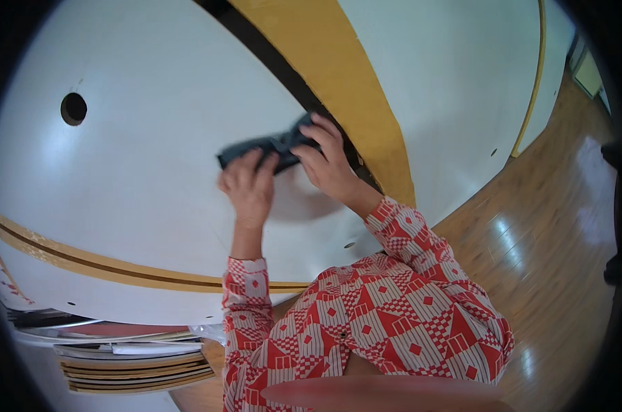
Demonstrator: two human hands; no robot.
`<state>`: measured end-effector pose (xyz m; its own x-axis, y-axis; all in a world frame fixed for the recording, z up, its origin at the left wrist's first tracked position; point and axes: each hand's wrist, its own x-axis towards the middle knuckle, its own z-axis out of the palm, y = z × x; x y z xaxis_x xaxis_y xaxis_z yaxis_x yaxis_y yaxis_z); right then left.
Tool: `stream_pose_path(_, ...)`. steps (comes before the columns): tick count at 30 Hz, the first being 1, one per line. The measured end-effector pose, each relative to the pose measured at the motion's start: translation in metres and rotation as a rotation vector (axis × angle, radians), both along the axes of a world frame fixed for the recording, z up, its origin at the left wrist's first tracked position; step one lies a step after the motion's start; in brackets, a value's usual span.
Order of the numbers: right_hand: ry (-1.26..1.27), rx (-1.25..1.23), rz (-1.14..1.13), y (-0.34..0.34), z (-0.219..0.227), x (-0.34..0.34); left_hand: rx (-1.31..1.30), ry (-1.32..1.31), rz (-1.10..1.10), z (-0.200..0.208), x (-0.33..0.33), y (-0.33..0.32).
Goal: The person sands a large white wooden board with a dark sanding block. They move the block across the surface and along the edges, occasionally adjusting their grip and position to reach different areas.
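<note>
A dark blue-grey rolled or folded cloth (pixel 278 143) lies slantwise over the white tabletop (pixel 180 89), slightly blurred. My left hand (pixel 247 189) grips its near left part, fingers bent over the edge. At the other end, my right hand (pixel 330 161) has its fingers curled on the cloth, close to the dark gap in the table. The undersides of the fingers and the thumbs are partly hidden, and I cannot tell what kind of cloth item it is.
A yellow-brown strip (pixel 366 89) runs beside a dark gap (pixel 283 62) across the table. The white top has a round hole (pixel 74 109) at left. Stacked boards or folders (pixel 136 371) sit lower left. Wooden floor (pixel 517 275) shows at right.
</note>
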<state>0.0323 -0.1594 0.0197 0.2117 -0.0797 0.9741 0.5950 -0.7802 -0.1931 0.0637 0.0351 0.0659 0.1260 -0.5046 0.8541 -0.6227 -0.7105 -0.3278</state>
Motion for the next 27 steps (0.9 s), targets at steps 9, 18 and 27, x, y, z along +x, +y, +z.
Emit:
stream_pose_path(9, -0.028, 0.18, 0.046, 0.013, 0.074, 0.016, -0.056, -0.103, 0.055, 0.098, 0.005, -0.026)
stream_pose_path(18, 0.195, 0.281, 0.035, 0.012, -0.068, -0.018, 0.309, 0.067, -0.044, -0.001, -0.025, -0.021)
stream_pose_path(27, 0.232, 0.327, 0.071, 0.01, -0.124, -0.001, 0.464, 0.102, -0.083, -0.029, -0.023, -0.03)
